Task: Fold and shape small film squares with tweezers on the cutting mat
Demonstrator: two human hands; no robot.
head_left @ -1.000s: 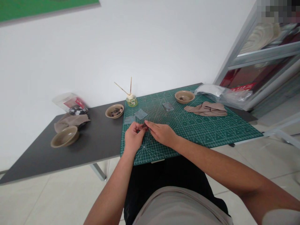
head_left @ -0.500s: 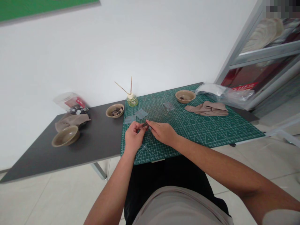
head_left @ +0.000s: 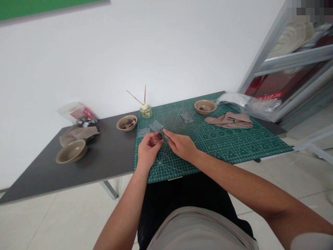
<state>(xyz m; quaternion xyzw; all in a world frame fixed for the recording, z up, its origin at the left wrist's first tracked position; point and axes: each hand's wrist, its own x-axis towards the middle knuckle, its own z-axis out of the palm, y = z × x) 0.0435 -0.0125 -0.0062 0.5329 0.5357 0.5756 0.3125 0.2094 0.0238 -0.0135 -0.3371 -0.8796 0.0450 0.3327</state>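
Observation:
Over the front left of the green cutting mat (head_left: 208, 146), my left hand (head_left: 148, 149) pinches a small dark stone-like piece (head_left: 160, 136) between thumb and fingers. Just to its right, my right hand (head_left: 182, 146) has its index finger stretched forward and its other fingers closed on a small grey sheet (head_left: 167, 137), which looks like sandpaper and is mostly hidden. A small gap parts the two hands. Beyond them lie flat grey sheets, one (head_left: 156, 125) overlapping near another (head_left: 144, 132), and a third (head_left: 186, 118) farther right.
A bowl with dark pieces (head_left: 127, 123) stands left of a reed diffuser (head_left: 146, 111). Another bowl (head_left: 205, 107) and a brown cloth (head_left: 230, 121) are at right. Far left are a tilted-looking bowl (head_left: 71, 151), a cloth (head_left: 78, 134) and a plastic bag (head_left: 80, 114).
My hands have drawn slightly apart, so the dark piece in my left hand shows more clearly. The right index finger has lifted away from it.

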